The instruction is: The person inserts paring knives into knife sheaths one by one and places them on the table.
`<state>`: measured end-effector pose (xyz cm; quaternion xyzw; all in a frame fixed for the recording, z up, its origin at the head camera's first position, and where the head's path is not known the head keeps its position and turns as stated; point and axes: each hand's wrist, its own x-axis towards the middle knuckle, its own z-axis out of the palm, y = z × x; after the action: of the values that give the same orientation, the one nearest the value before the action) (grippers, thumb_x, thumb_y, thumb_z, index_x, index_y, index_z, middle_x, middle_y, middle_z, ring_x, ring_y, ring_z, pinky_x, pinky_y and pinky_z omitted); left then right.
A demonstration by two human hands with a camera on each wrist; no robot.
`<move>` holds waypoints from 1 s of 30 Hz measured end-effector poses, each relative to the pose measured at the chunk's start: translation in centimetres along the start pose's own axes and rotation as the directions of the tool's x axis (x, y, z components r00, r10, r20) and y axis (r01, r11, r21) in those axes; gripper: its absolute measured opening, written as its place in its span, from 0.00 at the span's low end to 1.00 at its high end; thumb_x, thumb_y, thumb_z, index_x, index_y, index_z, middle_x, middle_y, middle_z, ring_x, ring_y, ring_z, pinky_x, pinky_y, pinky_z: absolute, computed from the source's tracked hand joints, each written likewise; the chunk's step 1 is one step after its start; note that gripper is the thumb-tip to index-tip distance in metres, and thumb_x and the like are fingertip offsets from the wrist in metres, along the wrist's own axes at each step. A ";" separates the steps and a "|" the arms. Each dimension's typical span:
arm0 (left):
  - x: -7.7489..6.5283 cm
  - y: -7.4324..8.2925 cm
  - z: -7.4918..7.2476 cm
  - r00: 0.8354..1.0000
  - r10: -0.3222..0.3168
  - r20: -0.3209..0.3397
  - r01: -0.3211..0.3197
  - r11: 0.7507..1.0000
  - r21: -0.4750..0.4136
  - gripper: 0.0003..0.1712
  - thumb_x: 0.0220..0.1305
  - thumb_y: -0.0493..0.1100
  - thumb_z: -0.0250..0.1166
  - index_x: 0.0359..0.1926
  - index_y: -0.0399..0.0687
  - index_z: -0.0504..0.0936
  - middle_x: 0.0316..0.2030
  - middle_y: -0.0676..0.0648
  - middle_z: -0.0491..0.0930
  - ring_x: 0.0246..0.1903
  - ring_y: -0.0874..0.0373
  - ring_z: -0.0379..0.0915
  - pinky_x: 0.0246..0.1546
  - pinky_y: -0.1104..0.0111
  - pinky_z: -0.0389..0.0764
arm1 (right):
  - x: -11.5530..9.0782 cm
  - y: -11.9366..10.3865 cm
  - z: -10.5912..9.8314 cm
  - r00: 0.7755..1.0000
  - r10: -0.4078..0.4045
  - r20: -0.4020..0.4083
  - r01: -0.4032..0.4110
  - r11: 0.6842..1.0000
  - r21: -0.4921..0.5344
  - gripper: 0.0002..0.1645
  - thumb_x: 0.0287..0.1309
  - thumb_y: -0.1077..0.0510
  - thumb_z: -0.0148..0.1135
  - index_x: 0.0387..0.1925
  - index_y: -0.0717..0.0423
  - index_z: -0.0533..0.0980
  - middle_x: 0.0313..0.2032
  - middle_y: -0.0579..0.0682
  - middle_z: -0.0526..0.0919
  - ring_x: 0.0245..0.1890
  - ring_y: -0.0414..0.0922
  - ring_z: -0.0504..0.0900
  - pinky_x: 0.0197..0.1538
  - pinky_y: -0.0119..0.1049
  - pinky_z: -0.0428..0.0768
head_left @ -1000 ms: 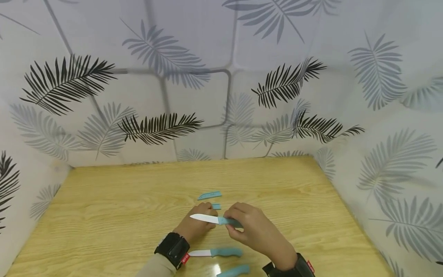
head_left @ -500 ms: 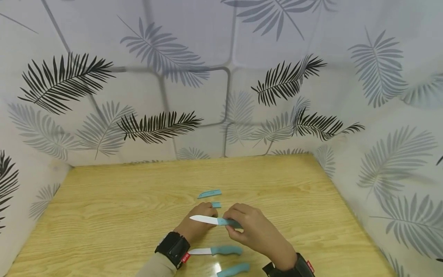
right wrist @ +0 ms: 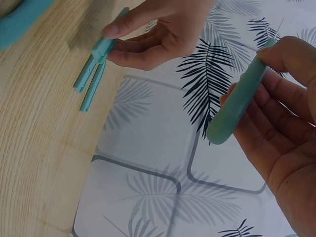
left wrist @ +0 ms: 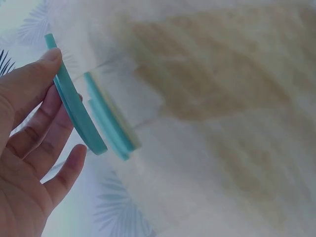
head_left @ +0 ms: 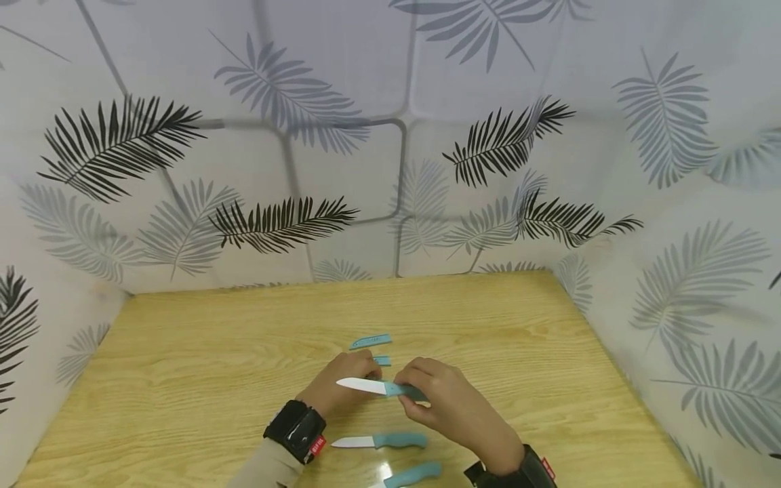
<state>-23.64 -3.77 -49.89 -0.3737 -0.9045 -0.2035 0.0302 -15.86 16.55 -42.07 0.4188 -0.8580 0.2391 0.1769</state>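
My left hand (head_left: pixel 342 385) pinches a light-blue knife sheath (left wrist: pixel 78 111) between thumb and fingers, which the left wrist view shows plainly. In the head view that sheath is mostly hidden by the hand. My right hand (head_left: pixel 454 407) grips a paring knife (head_left: pixel 361 385) by its light-blue handle (right wrist: pixel 239 101), the white blade pointing left above the table. Blade and held sheath are apart. Just beyond the left hand, two more sheaths lie on the table, a farther sheath (head_left: pixel 370 341) and a nearer, partly covered sheath (head_left: pixel 382 360).
On the wooden table (head_left: pixel 232 352), nearer to me, lie a second paring knife (head_left: pixel 399 440) and a third knife (head_left: pixel 415 474), cut off by the lower frame edge. Leaf-patterned cloth (head_left: pixel 342 163) hangs behind the table and along its sides.
The left hand and its wristband have shifted slightly left and away from me, uncovering the tip of the second knife. The right hand and its knife have hardly moved.
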 end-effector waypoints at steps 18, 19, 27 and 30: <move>-2.3 0.4 -4.7 0.990 0.088 -0.110 -0.074 0.989 0.125 0.13 0.49 0.42 0.71 0.37 0.45 0.82 0.34 0.53 0.74 0.32 0.62 0.73 0.35 0.75 0.75 | -0.5 -0.2 -0.1 0.999 0.029 0.019 -0.029 1.000 -0.005 0.08 0.51 0.61 0.65 0.36 0.56 0.79 0.35 0.43 0.78 0.33 0.35 0.75 0.35 0.20 0.74; -2.4 0.3 -4.8 0.991 0.080 -0.108 -0.066 0.990 0.122 0.13 0.50 0.42 0.71 0.38 0.46 0.82 0.34 0.53 0.74 0.32 0.62 0.73 0.35 0.76 0.75 | -0.5 -0.2 -0.1 0.999 0.032 0.018 -0.031 0.999 -0.005 0.08 0.51 0.62 0.65 0.36 0.57 0.79 0.36 0.43 0.78 0.33 0.35 0.76 0.36 0.20 0.74; -3.5 0.1 -5.8 0.993 0.036 -0.114 -0.028 0.997 0.072 0.12 0.53 0.42 0.69 0.40 0.46 0.81 0.36 0.53 0.73 0.33 0.63 0.72 0.34 0.75 0.75 | -0.5 -0.3 0.2 1.000 0.016 0.001 -0.016 1.000 0.001 0.07 0.50 0.62 0.66 0.34 0.57 0.79 0.35 0.44 0.78 0.32 0.35 0.76 0.35 0.18 0.73; -3.8 0.2 -6.3 0.992 0.026 -0.126 -0.017 0.997 0.075 0.12 0.54 0.42 0.69 0.41 0.46 0.81 0.36 0.53 0.73 0.33 0.63 0.72 0.34 0.75 0.75 | -0.7 -0.2 0.3 1.000 0.011 -0.003 -0.011 1.000 -0.004 0.07 0.50 0.62 0.66 0.34 0.57 0.79 0.34 0.43 0.77 0.31 0.35 0.76 0.35 0.18 0.73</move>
<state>-21.38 -8.58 -44.84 -0.3683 -0.9035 -0.1929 0.1037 -15.31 16.67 -42.60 0.4133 -0.8605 0.2392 0.1777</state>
